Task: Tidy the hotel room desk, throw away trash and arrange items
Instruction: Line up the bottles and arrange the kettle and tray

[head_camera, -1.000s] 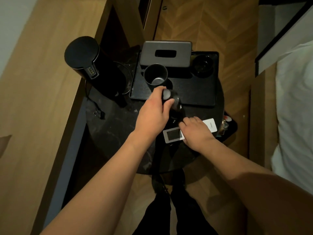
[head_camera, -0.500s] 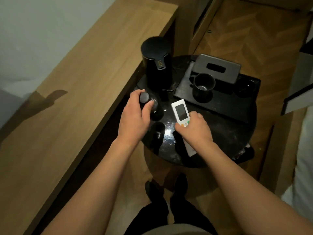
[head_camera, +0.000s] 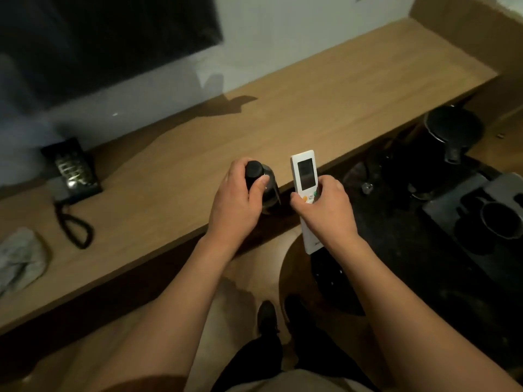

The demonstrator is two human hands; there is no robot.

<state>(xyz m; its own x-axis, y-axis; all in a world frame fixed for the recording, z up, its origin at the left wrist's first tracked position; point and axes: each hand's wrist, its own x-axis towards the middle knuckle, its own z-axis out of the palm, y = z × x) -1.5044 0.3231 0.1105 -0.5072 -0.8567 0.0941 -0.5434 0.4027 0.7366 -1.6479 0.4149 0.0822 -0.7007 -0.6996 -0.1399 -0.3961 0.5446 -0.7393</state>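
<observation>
White remote (head_camera: 305, 190) upright in your right hand (head_camera: 325, 207), dark bottle (head_camera: 261, 188) gripped at the cap by your left hand (head_camera: 233, 205): both had left the round black table (head_camera: 396, 250) of half a second before and hung over the near edge of the wooden desk (head_camera: 198, 154), where a phone (head_camera: 72, 172) and crumpled cloth (head_camera: 19, 258) lay.
</observation>
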